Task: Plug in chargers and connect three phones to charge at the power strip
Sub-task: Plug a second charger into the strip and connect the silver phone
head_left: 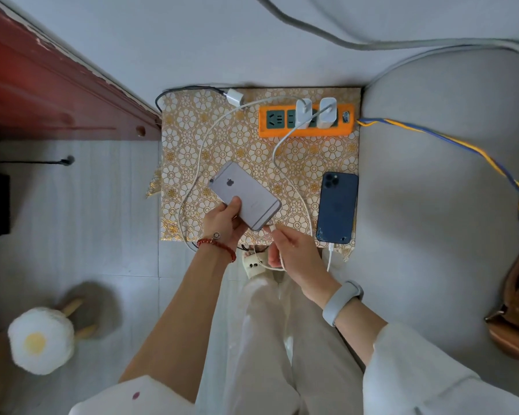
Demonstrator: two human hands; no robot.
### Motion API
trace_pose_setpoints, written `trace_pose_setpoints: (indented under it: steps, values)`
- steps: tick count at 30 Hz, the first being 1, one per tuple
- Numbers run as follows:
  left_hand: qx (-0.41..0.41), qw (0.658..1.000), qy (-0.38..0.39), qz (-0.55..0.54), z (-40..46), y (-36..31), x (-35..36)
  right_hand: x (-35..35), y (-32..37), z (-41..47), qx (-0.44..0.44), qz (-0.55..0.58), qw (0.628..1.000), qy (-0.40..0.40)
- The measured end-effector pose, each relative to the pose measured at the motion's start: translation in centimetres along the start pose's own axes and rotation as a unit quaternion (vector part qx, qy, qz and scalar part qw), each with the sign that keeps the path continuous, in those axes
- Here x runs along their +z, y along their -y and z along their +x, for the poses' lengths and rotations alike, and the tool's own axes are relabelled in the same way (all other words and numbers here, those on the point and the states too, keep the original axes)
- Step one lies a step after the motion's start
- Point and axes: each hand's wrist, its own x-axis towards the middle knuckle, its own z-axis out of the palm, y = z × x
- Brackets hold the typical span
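Grey floor [72,220], red wooden door [42,85], gold floral-patterned table [222,145] carrying an orange power strip [306,119]. Left hand [225,223] grips a silver phone [244,196] above it; right hand [294,256] fingers pinch a white cable plug [270,228] at its port.

Pale tiled floor [72,235], red wooden furniture [42,85] (paint chipped) left, grey cushion [447,175] right.
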Motion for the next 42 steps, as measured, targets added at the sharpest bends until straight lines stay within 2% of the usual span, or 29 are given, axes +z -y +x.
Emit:
trace_pose_setpoints:
  steps: [10, 22, 26, 29, 35, 38, 42]
  values:
    - [0.008, 1.0, 0.016, -0.01, -0.7, -0.5, -0.8, 0.6, 1.4, -0.4, 0.029, 0.057, 0.998, 0.001]
    - [-0.002, 0.999, 0.009, -0.053, -1.3, -0.7, -0.4, 0.3, 1.4, -0.5, 0.019, 0.058, 0.998, 0.005]
    - [0.01, 0.999, 0.023, -0.021, -1.3, -0.9, -0.3, 0.2, 1.2, -0.3, 0.04, 0.065, 0.997, 0.013]
    - [0.019, 0.999, 0.027, 0.033, -1.3, -0.9, -0.3, 0.0, 0.9, -0.2, 0.048, 0.02, 0.998, 0.025]
    - [0.037, 0.986, 0.046, 0.156, -1.2, -0.4, -0.4, -0.2, -0.6, -0.2, 0.047, -0.084, 0.995, 0.0]
    - [0.035, 0.98, 0.027, 0.194, -1.0, 0.2, -0.3, 0.0, -1.2, -0.2, 0.066, -0.086, 0.994, -0.011]
    - [0.014, 0.981, 0.018, 0.191, -0.9, 1.2, -0.2, -0.4, -1.7, -0.1, 0.091, -0.07, 0.993, -0.022]
